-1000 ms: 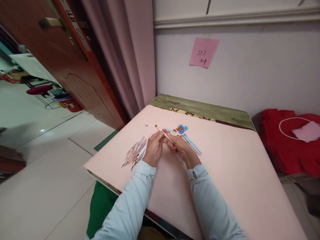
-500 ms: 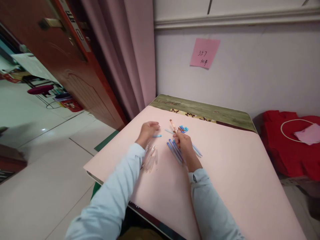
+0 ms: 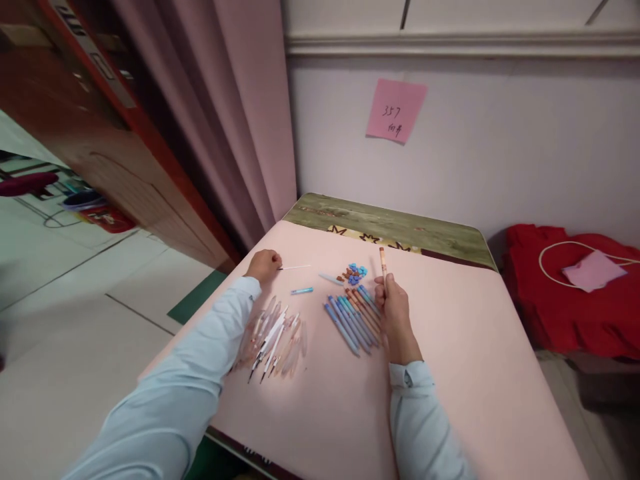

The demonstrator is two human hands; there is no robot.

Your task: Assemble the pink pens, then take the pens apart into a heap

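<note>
My left hand [image 3: 264, 267] is closed on a thin white pen refill [image 3: 297, 267], which points right, low over the table. In my right hand [image 3: 395, 303] an orange-brown pen barrel [image 3: 383, 260] stands nearly upright between thumb and fingers. Left of that hand lies a row of blue and brown pen barrels [image 3: 350, 323]. Behind the row is a small heap of blue and brown pen parts [image 3: 354, 275], with a pale translucent pen piece [image 3: 330, 279] beside it. A short blue barrel piece [image 3: 302, 291] lies between my hands. Nearer me spreads a pile of refills and clear pen parts [image 3: 275, 340].
The pink-covered table [image 3: 450, 373] meets the wall at its back, where a pink paper note [image 3: 397, 110] is stuck. A red cloth [image 3: 560, 293] with a pale cord lies to the right. A curtain [image 3: 250, 120] and a wooden door [image 3: 135, 173] stand left.
My hands have moved apart, left hand leftward with the refill now clearly visible, right hand rightward with the brown barrel. The barrel row is more fully exposed. The view has shifted slightly right.
</note>
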